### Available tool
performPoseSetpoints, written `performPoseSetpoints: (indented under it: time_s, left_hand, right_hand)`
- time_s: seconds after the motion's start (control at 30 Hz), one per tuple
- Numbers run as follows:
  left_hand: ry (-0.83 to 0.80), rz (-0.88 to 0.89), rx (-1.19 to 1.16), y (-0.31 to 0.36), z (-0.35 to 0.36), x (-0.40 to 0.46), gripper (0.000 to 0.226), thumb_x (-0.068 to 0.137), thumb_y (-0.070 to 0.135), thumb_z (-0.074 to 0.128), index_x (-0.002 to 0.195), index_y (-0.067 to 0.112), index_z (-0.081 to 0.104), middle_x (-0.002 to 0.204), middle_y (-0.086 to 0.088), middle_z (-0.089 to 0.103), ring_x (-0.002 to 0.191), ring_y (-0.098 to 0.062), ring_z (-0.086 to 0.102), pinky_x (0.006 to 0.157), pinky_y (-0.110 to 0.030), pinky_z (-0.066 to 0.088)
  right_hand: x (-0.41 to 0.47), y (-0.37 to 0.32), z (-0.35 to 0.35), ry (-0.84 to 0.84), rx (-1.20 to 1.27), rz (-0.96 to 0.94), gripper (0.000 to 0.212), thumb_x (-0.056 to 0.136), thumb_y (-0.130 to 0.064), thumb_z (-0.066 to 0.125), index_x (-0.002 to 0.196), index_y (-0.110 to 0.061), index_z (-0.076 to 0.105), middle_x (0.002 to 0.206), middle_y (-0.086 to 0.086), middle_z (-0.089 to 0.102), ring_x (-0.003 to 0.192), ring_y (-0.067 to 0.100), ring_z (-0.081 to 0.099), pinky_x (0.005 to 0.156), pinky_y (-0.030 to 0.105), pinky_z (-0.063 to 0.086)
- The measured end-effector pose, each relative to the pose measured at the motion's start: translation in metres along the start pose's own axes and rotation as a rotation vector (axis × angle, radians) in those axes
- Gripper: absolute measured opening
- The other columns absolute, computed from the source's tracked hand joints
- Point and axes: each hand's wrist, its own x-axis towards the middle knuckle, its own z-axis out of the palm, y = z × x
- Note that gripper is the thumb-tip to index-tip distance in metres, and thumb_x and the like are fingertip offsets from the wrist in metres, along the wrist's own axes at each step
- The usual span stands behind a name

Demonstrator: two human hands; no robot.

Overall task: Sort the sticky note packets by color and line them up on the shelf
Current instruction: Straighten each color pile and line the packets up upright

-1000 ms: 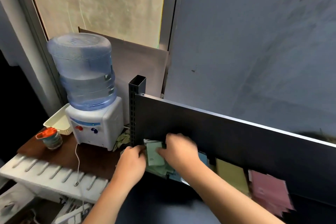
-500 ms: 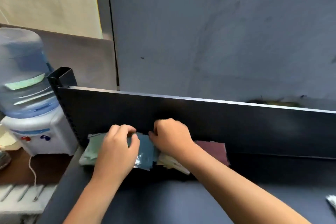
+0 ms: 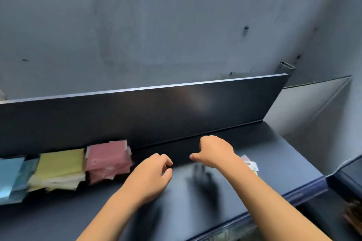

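Three piles of sticky note packets lean against the back panel of the dark shelf (image 3: 274, 162) at the left: blue (image 3: 11, 178), yellow (image 3: 58, 168) and pink (image 3: 108, 159). My left hand (image 3: 150, 174) hovers over the bare shelf just right of the pink pile, fingers curled, holding nothing. My right hand (image 3: 213, 151) hangs further right with loosely bent fingers and nothing in it. A few loose packets (image 3: 249, 163) lie on the shelf behind my right wrist, partly hidden by my arm.
The shelf's upright back panel (image 3: 176, 109) runs along the grey wall (image 3: 156, 25). The shelf ends at the right, where a lower dark ledge (image 3: 348, 174) begins. A metal post top (image 3: 287, 65) sticks up behind the panel's right end.
Both hands have left the blue and green packets at the left end and moved right along the shelf. My view has swung right; the water dispenser is out of sight.
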Motion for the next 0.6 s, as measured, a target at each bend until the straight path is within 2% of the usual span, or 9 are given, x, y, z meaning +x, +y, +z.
performPoseSetpoints:
  time_s: [0.03, 0.1, 0.17, 0.2, 0.27, 0.33, 0.43, 0.53, 0.6]
  left_hand:
    - [-0.043, 0.002, 0.002, 0.012, 0.012, 0.007, 0.020, 0.096, 0.037, 0.050, 0.115, 0.035, 0.058, 0.104, 0.017, 0.057, 0.096, -0.004, 0.057, 0.088, -0.027, 0.048]
    - [-0.124, 0.000, 0.001, 0.037, 0.038, 0.021, 0.025, 0.096, 0.039, 0.047, 0.117, 0.034, 0.058, 0.105, 0.016, 0.058, 0.098, -0.006, 0.058, 0.091, -0.030, 0.050]
    - [-0.171, -0.009, 0.008, 0.055, 0.058, 0.030, 0.028, 0.096, 0.039, 0.045, 0.119, 0.032, 0.058, 0.105, 0.015, 0.058, 0.098, -0.008, 0.060, 0.092, -0.032, 0.051]
    - [-0.184, -0.014, 0.012, 0.061, 0.064, 0.032, 0.029, 0.095, 0.039, 0.045, 0.119, 0.032, 0.059, 0.104, 0.015, 0.058, 0.098, -0.009, 0.060, 0.092, -0.033, 0.051]
    - [-0.204, -0.031, 0.010, 0.070, 0.078, 0.038, 0.030, 0.093, 0.040, 0.044, 0.118, 0.032, 0.059, 0.100, 0.015, 0.059, 0.098, -0.009, 0.060, 0.092, -0.034, 0.051]
    - [-0.229, -0.060, -0.003, 0.077, 0.088, 0.041, 0.031, 0.092, 0.041, 0.043, 0.118, 0.032, 0.059, 0.096, 0.015, 0.061, 0.099, -0.008, 0.059, 0.092, -0.034, 0.051]
    - [-0.219, -0.090, -0.018, 0.085, 0.097, 0.047, 0.036, 0.094, 0.038, 0.045, 0.127, 0.029, 0.056, 0.103, 0.013, 0.061, 0.101, -0.009, 0.059, 0.094, -0.033, 0.050]
    - [-0.195, -0.080, -0.069, 0.092, 0.098, 0.050, 0.062, 0.094, 0.040, 0.053, 0.152, 0.032, 0.031, 0.129, 0.010, 0.049, 0.108, -0.012, 0.058, 0.096, -0.030, 0.048]
    - [-0.193, -0.009, -0.158, 0.095, 0.096, 0.052, 0.081, 0.093, 0.041, 0.060, 0.158, 0.044, 0.012, 0.146, 0.020, 0.031, 0.101, -0.007, 0.059, 0.096, -0.029, 0.049]
  right_hand:
    - [0.001, 0.025, 0.003, -0.001, -0.003, 0.075, 0.050, 0.083, -0.065, 0.071, 0.096, -0.019, 0.057, 0.109, 0.004, 0.061, 0.097, 0.028, 0.064, 0.069, 0.034, 0.046]
    - [0.001, 0.075, 0.012, -0.037, -0.006, 0.230, 0.078, 0.074, -0.078, 0.074, 0.121, -0.019, 0.054, 0.126, 0.006, 0.051, 0.113, 0.031, 0.061, 0.083, 0.038, 0.052]
    - [0.002, 0.113, 0.028, -0.091, 0.016, 0.324, 0.097, 0.064, -0.085, 0.075, 0.131, -0.020, 0.048, 0.131, 0.006, 0.046, 0.120, 0.033, 0.058, 0.092, 0.042, 0.055]
    - [0.001, 0.126, 0.036, -0.104, 0.031, 0.337, 0.100, 0.062, -0.085, 0.075, 0.133, -0.020, 0.047, 0.132, 0.007, 0.045, 0.123, 0.033, 0.056, 0.093, 0.042, 0.055]
    - [0.002, 0.147, 0.045, -0.073, 0.047, 0.308, 0.088, 0.069, -0.077, 0.074, 0.132, -0.021, 0.048, 0.126, 0.006, 0.045, 0.121, 0.033, 0.051, 0.089, 0.039, 0.054]
    - [0.005, 0.159, 0.048, -0.003, 0.067, 0.246, 0.068, 0.077, -0.062, 0.070, 0.128, -0.021, 0.052, 0.114, 0.003, 0.043, 0.110, 0.030, 0.049, 0.081, 0.037, 0.051]
    - [0.008, 0.162, 0.047, 0.022, 0.124, 0.130, 0.054, 0.076, -0.052, 0.067, 0.122, -0.025, 0.058, 0.109, -0.001, 0.044, 0.103, 0.026, 0.046, 0.074, 0.035, 0.046]
    - [0.008, 0.155, 0.044, 0.017, 0.445, 0.033, 0.039, 0.074, -0.052, 0.069, 0.098, -0.021, 0.067, 0.096, 0.000, 0.062, 0.089, 0.020, 0.061, 0.072, 0.036, 0.050]
    - [0.006, 0.147, 0.036, -0.114, 0.785, -0.097, 0.034, 0.080, -0.047, 0.072, 0.087, -0.014, 0.066, 0.081, 0.003, 0.069, 0.073, 0.017, 0.061, 0.069, 0.035, 0.047]
